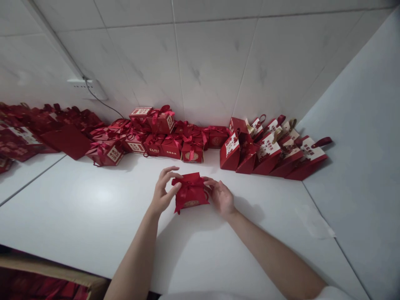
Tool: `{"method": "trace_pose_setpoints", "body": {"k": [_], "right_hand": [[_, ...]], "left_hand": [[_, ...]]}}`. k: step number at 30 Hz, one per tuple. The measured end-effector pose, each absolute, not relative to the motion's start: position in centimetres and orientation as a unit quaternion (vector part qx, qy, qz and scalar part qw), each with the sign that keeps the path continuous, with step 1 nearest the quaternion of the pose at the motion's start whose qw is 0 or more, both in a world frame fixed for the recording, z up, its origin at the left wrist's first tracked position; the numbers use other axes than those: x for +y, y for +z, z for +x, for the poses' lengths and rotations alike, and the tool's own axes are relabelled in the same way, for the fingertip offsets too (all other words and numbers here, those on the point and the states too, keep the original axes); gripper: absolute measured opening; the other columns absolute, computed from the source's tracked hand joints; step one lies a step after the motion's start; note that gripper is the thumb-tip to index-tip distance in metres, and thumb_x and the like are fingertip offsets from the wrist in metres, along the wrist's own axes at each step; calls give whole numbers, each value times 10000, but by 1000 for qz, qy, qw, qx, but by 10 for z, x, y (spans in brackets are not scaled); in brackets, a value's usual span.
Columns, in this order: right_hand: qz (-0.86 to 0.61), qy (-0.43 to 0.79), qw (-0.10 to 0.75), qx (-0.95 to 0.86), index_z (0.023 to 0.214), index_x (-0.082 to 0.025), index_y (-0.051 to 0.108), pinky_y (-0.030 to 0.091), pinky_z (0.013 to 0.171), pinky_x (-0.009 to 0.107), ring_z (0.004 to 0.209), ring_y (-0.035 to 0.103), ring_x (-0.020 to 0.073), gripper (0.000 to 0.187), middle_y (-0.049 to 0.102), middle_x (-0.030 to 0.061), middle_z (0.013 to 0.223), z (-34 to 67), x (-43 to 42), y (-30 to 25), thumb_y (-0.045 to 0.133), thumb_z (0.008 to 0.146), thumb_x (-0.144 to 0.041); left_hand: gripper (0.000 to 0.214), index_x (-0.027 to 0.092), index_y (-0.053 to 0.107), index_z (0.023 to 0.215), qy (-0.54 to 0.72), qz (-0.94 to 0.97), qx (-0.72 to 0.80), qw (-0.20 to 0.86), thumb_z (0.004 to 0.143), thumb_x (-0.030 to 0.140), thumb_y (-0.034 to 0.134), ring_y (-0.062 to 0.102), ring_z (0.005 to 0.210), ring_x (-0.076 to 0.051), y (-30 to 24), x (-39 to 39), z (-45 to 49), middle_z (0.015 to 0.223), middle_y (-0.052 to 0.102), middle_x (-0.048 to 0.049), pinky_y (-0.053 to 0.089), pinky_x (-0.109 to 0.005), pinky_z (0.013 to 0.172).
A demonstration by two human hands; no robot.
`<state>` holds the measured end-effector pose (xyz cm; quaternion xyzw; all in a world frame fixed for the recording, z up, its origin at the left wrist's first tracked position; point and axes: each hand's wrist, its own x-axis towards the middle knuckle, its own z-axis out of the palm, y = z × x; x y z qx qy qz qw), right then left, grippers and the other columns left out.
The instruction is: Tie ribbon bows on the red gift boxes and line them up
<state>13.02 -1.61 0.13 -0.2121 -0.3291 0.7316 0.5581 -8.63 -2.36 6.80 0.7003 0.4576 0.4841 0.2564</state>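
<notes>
A small red gift box (190,192) tied with a red ribbon bow sits on the white table (93,216) in front of me. My left hand (163,191) grips its left side, fingers curled over the top edge. My right hand (220,195) holds the right side, fingertips pinching at the ribbon. Both hands are closed on the box.
Several finished red ribboned boxes (162,137) line the tiled wall at the back. Red handled boxes with white labels (275,150) lean in a row at the right. More red bags (37,129) pile up at the left. A cardboard carton edge (50,271) shows below the table.
</notes>
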Motion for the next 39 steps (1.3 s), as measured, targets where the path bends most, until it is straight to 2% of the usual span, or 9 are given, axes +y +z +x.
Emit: {"method": "trace_pose_setpoints", "body": {"k": [2, 4, 9, 11, 17, 22, 29, 34, 39], "right_hand": [[-221, 737, 545, -333, 1046, -256, 738, 413, 1010, 467, 1125, 583, 289, 459, 688, 49, 1177, 131, -16, 4, 455, 878, -577], [-227, 731, 544, -343, 1091, -249, 722, 414, 1013, 496, 1118, 596, 299, 490, 705, 59, 1152, 131, -16, 5, 448, 873, -592], [-251, 676, 571, -393, 806, -247, 750, 472, 946, 458, 1113, 610, 285, 459, 691, 41, 1164, 132, -14, 3, 434, 898, -566], [-258, 664, 572, -406, 773, -242, 746, 485, 929, 449, 1104, 617, 280, 476, 689, 43, 1155, 132, -14, 2, 425, 905, -567], [-238, 662, 576, -417, 992, -252, 764, 413, 1050, 488, 1172, 584, 281, 452, 704, 49, 1152, 131, -15, 11, 400, 930, -512], [-256, 604, 590, -470, 1116, -253, 718, 403, 1076, 482, 1225, 549, 274, 438, 657, 58, 1244, 131, -16, 18, 403, 949, -506], [-296, 487, 565, -596, 1300, -282, 609, 383, 1103, 437, 1270, 486, 262, 493, 528, 74, 1310, 137, -24, 20, 406, 946, -559], [-354, 454, 527, -626, 1404, -312, 490, 394, 1104, 394, 1332, 423, 246, 476, 424, 71, 1399, 134, -26, 17, 475, 953, -464], [-403, 336, 581, -622, 1388, -331, 459, 408, 1078, 474, 1335, 416, 257, 409, 379, 81, 1451, 133, -24, 13, 437, 981, -359]], "left_hand": [[184, 237, 687, 1006, 433, 754, 441, 220, 901, 329, 567, 444, 1281, -272, 73, -29, -81, 1294, 535, -93, 340, -434, 1109], [195, 249, 706, 997, 402, 780, 435, 203, 913, 318, 545, 419, 1303, -275, 75, -31, -76, 1291, 543, -85, 348, -434, 1109], [230, 249, 699, 1023, 389, 787, 438, 192, 918, 341, 516, 420, 1300, -289, 73, -30, -73, 1288, 557, -89, 357, -460, 1102], [243, 246, 682, 1060, 391, 784, 441, 193, 915, 347, 515, 418, 1304, -288, 72, -30, -74, 1294, 555, -93, 345, -461, 1108], [234, 259, 688, 1039, 368, 791, 457, 173, 923, 349, 507, 409, 1321, -276, 70, -29, -74, 1286, 569, -71, 147, -495, 1189], [245, 250, 669, 1082, 376, 791, 448, 179, 913, 350, 522, 417, 1317, -273, 69, -30, -72, 1281, 571, -86, 185, -473, 1181], [214, 244, 669, 1016, 358, 788, 462, 194, 912, 361, 524, 412, 1316, -288, 68, -29, -70, 1278, 580, -85, 209, -482, 1164], [197, 227, 642, 999, 394, 755, 479, 212, 911, 368, 537, 385, 1334, -278, 66, -29, -69, 1303, 548, -103, 302, -441, 1125], [294, 222, 543, 1105, 455, 684, 508, 260, 871, 392, 596, 401, 1335, -286, 64, -27, -72, 1350, 519, -120, 293, -444, 1117]]}}
